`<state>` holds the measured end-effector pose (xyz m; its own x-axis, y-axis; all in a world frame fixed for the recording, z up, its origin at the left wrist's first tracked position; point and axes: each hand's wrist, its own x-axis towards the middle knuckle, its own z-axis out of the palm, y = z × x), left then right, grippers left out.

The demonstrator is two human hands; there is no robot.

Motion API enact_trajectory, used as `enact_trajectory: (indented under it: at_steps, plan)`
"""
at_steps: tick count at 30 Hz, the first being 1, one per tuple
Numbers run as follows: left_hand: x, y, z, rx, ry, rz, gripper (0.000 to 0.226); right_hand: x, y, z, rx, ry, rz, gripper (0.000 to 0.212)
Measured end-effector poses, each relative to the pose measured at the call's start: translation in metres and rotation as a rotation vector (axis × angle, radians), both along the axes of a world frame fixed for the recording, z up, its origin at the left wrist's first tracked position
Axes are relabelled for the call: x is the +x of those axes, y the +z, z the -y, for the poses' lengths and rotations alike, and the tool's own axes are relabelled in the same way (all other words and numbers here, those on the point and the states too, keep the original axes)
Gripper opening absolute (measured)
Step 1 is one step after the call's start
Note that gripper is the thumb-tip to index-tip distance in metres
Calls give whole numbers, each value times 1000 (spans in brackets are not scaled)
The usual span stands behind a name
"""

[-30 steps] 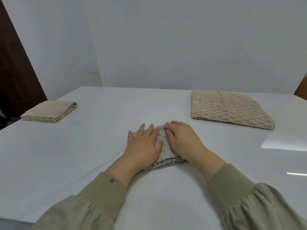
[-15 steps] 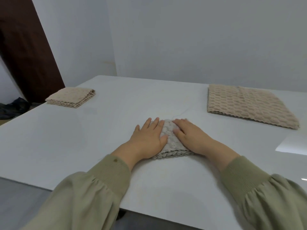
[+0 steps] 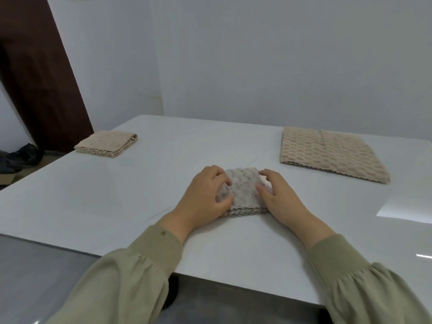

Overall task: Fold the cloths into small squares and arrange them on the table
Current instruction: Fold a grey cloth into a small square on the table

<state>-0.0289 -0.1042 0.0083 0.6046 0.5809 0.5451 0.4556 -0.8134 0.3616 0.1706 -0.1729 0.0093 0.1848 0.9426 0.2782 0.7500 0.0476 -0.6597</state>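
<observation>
A small folded grey cloth (image 3: pixel 243 190) lies in the middle of the white table (image 3: pixel 131 197). My left hand (image 3: pixel 205 195) grips its left side with curled fingers and thumb. My right hand (image 3: pixel 280 195) grips its right side the same way. A folded beige cloth square (image 3: pixel 106 144) sits at the far left corner of the table. A larger beige cloth (image 3: pixel 327 153), folded flat but wide, lies at the far right.
The table's near edge (image 3: pixel 210 280) runs just under my forearms. A dark brown door (image 3: pixel 35 73) stands at the left, with a dark bundle (image 3: pixel 18 157) on the floor below it. A white wall rises behind the table.
Both hands went from lying flat on the grey cloth to curling round its left and right sides. The camera view tilted upward.
</observation>
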Motion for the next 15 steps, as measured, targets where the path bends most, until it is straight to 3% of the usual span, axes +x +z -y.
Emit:
enact_trajectory:
  at_steps: [5,12,15]
  plan:
    - [-1,-1,21,246,-75,-153,17,-2,-4,19,64,75,154,26]
    - [-14,-6,22,269,-29,-307,27,-1,-6,23,9,68,274,22]
    - [-14,-2,16,344,-26,-407,8,-3,-9,15,36,58,315,20]
